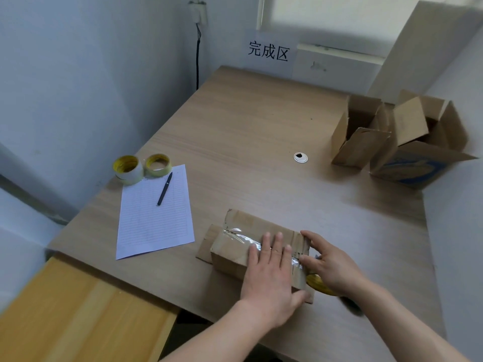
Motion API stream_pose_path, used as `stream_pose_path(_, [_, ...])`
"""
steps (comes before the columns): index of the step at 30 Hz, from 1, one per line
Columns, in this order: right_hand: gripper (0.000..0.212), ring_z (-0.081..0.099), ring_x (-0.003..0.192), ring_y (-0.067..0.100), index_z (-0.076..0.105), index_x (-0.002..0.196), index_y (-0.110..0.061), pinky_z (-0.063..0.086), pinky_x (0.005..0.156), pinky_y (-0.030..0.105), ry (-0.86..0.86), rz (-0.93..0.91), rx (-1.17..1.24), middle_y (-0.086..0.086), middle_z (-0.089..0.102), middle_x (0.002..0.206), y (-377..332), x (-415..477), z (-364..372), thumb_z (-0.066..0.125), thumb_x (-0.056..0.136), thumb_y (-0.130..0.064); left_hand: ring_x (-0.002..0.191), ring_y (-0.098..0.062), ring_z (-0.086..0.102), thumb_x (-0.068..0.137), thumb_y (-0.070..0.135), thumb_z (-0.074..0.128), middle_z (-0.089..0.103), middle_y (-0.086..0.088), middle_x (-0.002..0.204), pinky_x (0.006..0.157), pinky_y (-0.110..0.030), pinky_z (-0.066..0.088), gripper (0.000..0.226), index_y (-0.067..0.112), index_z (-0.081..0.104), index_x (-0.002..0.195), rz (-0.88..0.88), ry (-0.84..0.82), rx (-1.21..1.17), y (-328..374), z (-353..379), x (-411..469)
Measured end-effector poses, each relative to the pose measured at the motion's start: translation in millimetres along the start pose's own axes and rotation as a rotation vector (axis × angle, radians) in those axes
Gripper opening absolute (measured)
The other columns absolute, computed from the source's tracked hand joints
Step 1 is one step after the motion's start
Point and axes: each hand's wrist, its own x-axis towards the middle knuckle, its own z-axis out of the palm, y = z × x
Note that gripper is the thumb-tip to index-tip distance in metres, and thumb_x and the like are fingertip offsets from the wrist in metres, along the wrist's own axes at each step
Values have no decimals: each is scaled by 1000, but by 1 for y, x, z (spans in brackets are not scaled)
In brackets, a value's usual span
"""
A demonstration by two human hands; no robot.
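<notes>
Cardboard box [230, 253]: left hand [269, 280] flat on top; right hand [333, 267] covers yellow tape roll [317, 283], grip unclear.

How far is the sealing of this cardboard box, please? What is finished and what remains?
Done: clear tape covers the top seam of the cardboard box. In hand: the left hand presses the tape flat, while the right hand seems to hold the tape roll at the box's right end. Left: probably cutting the tape; two open boxes at the far right stand unsealed.

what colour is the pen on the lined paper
Black; the head view shows the pen on the lined paper.
</notes>
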Motion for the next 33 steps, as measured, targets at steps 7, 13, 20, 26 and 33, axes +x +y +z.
stream_pose_path(7, [39,65,87,12,46,112,-31,52,84,41,136,111,214,-13,66,103,3,-8,18,71,83,-43,148,-27,-24,94,39,42,-17,-1,164,119,-55,-9,78,15,2,157,237,-46,1,-19,-18,12])
stream_pose_path(13, [46,60,82,13,48,100,-22,47,68,34,185,182,256,-6,63,92,-4,-13,20,76,75,-49,152,-19,-8,90,5,45,6,7,165,120,-46,-9,63,18,35,151,399,-82,-153,-42,-35,32])
stream_pose_path(20, [73,40,127,2,31,148,-45,39,106,30,153,-94,256,-25,35,139,-9,-4,9,69,88,-29,146,-21,29,83,-4,62,47,1,150,122,-41,20,48,16,67,126,489,129,-268,-72,-29,54])
stream_pose_path(26, [50,61,106,13,54,134,-41,49,98,37,98,-76,272,-19,60,123,-16,17,12,70,87,-37,91,-9,58,76,13,65,60,3,100,81,-20,46,15,22,67,88,-97,767,-788,-64,9,14])
stream_pose_path(33, [31,61,98,15,59,109,-34,50,87,34,218,-52,264,-14,63,102,-27,24,18,74,83,-45,67,-15,65,94,11,63,74,-6,85,62,-31,55,31,24,49,119,-358,272,-1497,-20,18,-4])
